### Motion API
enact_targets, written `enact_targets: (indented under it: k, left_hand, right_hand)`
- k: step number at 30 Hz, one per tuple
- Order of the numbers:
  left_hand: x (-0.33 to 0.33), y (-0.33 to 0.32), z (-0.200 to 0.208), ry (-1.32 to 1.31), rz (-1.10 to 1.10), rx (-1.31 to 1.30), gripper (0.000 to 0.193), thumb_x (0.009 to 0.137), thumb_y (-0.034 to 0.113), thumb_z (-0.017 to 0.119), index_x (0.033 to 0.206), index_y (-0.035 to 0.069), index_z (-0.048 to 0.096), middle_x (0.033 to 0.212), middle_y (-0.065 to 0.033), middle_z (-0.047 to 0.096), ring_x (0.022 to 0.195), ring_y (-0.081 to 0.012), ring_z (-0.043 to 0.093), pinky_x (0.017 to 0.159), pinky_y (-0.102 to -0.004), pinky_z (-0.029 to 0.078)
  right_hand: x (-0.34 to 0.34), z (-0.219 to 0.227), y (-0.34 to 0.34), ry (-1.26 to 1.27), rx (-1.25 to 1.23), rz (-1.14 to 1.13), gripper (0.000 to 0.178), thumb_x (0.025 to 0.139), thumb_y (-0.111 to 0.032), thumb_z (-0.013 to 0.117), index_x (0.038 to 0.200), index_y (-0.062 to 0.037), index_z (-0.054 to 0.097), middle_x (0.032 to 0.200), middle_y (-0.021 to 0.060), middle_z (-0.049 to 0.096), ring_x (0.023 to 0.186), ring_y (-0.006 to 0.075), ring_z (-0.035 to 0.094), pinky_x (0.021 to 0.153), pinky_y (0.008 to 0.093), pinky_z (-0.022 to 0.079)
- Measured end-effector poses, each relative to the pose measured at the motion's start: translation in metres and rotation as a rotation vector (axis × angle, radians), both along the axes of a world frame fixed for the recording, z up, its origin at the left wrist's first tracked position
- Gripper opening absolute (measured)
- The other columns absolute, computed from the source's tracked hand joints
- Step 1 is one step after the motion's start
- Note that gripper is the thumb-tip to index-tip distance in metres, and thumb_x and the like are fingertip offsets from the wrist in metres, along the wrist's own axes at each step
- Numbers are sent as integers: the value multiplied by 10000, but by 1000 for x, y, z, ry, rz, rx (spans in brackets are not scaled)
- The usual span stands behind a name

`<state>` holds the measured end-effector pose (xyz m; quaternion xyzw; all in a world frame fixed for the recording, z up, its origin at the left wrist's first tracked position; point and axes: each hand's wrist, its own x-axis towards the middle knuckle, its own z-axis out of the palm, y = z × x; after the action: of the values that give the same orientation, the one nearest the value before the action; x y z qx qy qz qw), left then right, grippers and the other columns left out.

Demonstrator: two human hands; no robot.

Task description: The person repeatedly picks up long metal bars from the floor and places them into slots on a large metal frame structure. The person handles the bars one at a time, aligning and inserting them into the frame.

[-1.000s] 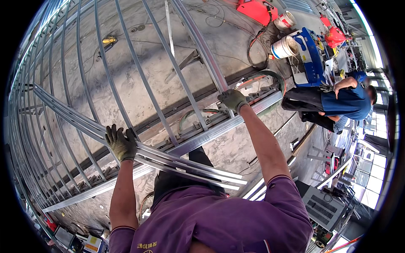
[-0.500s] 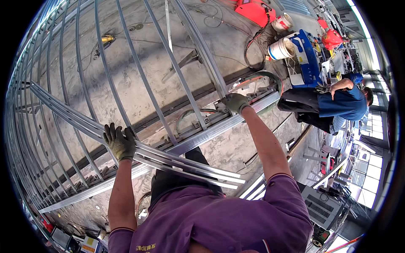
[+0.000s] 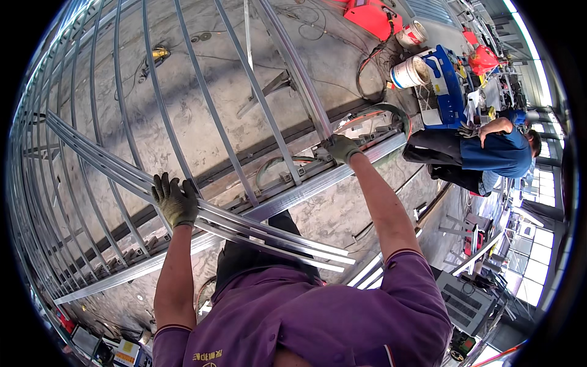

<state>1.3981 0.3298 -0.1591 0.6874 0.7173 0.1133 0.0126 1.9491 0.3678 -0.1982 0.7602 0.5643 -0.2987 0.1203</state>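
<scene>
My left hand (image 3: 175, 200), in a greenish work glove, rests with fingers spread over a bundle of loose square metal tubes (image 3: 269, 231). The tubes lie slantwise across a large metal frame, their near ends sticking out over its edge toward me. My right hand (image 3: 340, 149), gloved too, is curled at the near end of a thick metal bar (image 3: 296, 70) where it meets the frame's long front rail (image 3: 318, 192). Its fingertips are partly hidden. Thinner parallel bars (image 3: 205, 92) run away from the rail on the left.
A co-worker in a blue shirt (image 3: 498, 150) bends over at the right, beside a blue machine (image 3: 449, 85). White buckets (image 3: 409, 72), a red machine (image 3: 372, 17) and dark cables (image 3: 361, 70) stand or lie beyond the frame. A yellow power tool (image 3: 160, 54) lies on the floor.
The bars and floor tools sit slightly farther right in the picture. My left hand stays on the tubes, its fingers shifted a little; my right hand holds its place.
</scene>
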Motion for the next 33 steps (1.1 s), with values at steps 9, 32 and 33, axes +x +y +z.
enact_targets:
  k: [9,32,33]
  left_hand:
    - [-1,0,-1,11,25,-67,345,972,343,621,1116,43,712,1516,-175,529,1541,-373,311,1282,-544,188]
    - [-6,-3,-27,-11,8,92,316,925,362,679,1069,82,713,1455,-198,588,1524,-387,354,1274,-555,212]
    - [-5,-2,-25,-20,31,68,336,916,369,688,1081,77,708,1456,-201,584,1526,-390,350,1275,-563,206]
  right_hand:
    - [29,26,-47,84,672,-348,442,988,-427,635,1183,-43,734,1118,219,749,1076,416,703,951,466,547]
    - [-124,105,-189,547,241,-64,431,1010,-504,597,1105,-103,720,995,187,731,993,394,693,877,503,524]
    - [-129,98,-215,457,-17,48,504,1009,-568,564,1118,-104,730,1074,190,736,1022,374,695,913,478,527]
